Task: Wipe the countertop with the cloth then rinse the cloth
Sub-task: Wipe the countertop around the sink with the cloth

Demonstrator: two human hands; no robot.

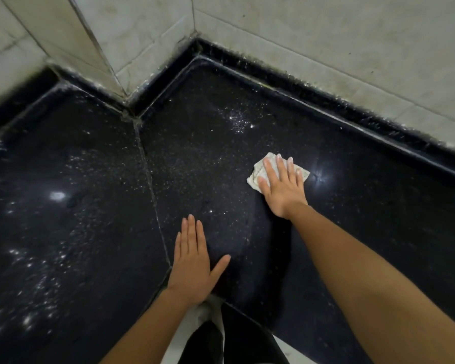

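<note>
Right hand [281,186] is flat on the cloth [258,170], fingers straight and pressing it onto the black bench [365,219], not clenched around it; cloth lies toward the back wall, right of the seam, sticking out past the fingertips. Left hand [195,261] is nearer me, flat and released, bracing by the seam; looks mid-wipe, rinse not yet done.

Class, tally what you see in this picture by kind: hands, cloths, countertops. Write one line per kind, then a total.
Hands: 2 (left hand, right hand)
Cloth: 1
Countertop: 1
Total: 4
</note>
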